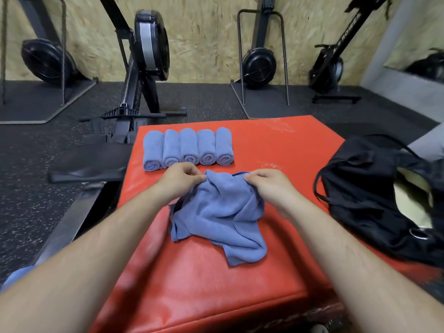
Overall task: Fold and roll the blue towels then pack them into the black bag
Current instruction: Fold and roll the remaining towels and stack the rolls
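White letters run up the black rail of the rowing machine (346, 32) leaning at far right, reading roughly "ROWER" (anything before it is illegible).

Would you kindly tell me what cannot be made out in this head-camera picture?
Black bag: head view, right part cut off by the frame edge; its own folds hide the contents.
Crumpled towel: head view, top corners hidden by the left hand and right hand pinching it.
Rolled towels: head view, far ends face away.
Blue shape, lower left: cut off and blurred.
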A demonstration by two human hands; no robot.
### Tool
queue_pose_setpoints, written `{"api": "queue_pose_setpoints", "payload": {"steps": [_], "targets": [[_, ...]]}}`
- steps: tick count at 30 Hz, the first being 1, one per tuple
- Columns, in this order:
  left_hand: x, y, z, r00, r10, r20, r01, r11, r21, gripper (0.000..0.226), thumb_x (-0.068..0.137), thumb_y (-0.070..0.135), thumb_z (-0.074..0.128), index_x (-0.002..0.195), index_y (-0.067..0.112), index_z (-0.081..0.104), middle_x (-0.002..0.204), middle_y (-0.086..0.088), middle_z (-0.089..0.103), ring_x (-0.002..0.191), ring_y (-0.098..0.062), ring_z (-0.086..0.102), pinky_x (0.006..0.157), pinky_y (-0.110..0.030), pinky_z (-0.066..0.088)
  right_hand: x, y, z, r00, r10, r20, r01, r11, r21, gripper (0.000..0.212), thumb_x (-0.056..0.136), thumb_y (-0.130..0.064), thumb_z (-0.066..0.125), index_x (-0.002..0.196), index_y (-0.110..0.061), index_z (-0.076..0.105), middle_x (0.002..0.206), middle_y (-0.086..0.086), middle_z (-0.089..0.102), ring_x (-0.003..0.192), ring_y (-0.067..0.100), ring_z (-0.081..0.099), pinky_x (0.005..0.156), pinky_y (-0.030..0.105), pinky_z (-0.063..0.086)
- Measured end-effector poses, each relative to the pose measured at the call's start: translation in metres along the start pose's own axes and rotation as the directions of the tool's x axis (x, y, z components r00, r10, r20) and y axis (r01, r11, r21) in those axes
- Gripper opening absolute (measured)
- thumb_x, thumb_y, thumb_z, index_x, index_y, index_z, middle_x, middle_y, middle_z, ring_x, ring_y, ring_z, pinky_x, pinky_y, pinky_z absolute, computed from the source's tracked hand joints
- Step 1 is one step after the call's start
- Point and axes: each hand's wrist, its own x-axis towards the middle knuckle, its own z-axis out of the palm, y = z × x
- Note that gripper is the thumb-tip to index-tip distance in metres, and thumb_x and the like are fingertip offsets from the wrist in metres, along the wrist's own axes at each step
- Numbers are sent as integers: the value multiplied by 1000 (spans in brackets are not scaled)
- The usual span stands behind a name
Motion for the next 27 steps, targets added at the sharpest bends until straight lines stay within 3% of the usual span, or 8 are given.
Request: {"api": "queue_pose_setpoints", "payload": {"steps": [5, 9, 14, 16, 18, 20, 22, 27], "targets": [[-9, 5, -21, 995, -36, -98, 40, 999, 36, 28, 93, 29, 54, 69, 13, 54, 66, -2, 50, 64, -16, 43, 62, -32, 37, 3, -12, -4, 992, 49, -118, -27, 983, 179, 20, 92, -19, 62, 75, -11, 72, 70, -2, 62, 65, 12, 49, 59, 24, 39], [-18, 7, -43, 973, -117, -201, 79, 979, -188, 17, 77, 29, 39, 63, 20, 42, 61, 0, 46, 63, -19, 43, 66, -38, 45, 4, -18, -10, 977, 100, -190, -31, 940, 339, 18, 88, -17, 61, 87, -17, 79, 78, -3, 72, 65, 10, 58, 59, 21, 47], [-39, 22, -57, 954, -243, -175, 97, 803, -588, 20, 68, 17, 46, 74, 7, 63, 66, -6, 66, 63, -24, 58, 72, -41, 55, 9, -21, -19, 949, 146, -279, -18, 910, 413, 24, 91, -14, 58, 70, -18, 69, 61, -4, 58, 57, 14, 48, 61, 31, 45], [-47, 26, -54, 979, -189, -78, 90, 741, -665, 12, 63, 21, 48, 69, 12, 53, 61, -3, 50, 64, -22, 47, 67, -35, 47, 8, -21, -19, 971, 79, -224, 1, 942, 337, 24, 93, -19, 55, 77, -17, 72, 70, -2, 66, 64, 15, 56, 67, 34, 49], [-53, 30, -43, 994, -96, 55, 110, 770, -629, 19, 69, 26, 54, 80, 10, 50, 71, -7, 42, 70, -21, 43, 67, -33, 41, 3, -20, -13, 991, 3, -135, 28, 973, 230, 24, 94, -28, 57, 80, -16, 71, 76, -1, 68, 70, 14, 58, 71, 36, 51], [-58, 33, -27, 985, -37, 168, 130, 799, -587, 17, 86, 23, 53, 77, 9, 48, 72, -7, 56, 67, -20, 53, 67, -33, 40, -9, -20, -1, 999, -22, -28, 26, 986, 168, 24, 94, -32, 64, 75, -17, 64, 67, -5, 62, 63, 9, 52, 63, 27, 44], [-64, 35, -9, 969, 16, 245, 126, 825, -550, 16, 97, 16, 46, 83, 11, 52, 92, -9, 74, 81, -25, 70, 75, -36, 47, -22, -19, 13, 996, -11, 89, 0, 993, 122, 24, 89, -34, 73, 76, -19, 58, 64, -7, 59, 57, 6, 49, 55, 23, 38], [-73, 33, 6, 978, 40, 204, 75, 848, -524, 11, 101, 12, 51, 93, 10, 58, 89, -13, 74, 85, -24, 72, 76, -32, 48, -33, -16, 35, 983, -32, 183, 2, 987, 158, 24, 80, -17, 83, 82, -10, 60, 78, 5, 64, 71, 12, 60, 60, 22, 46]]}}
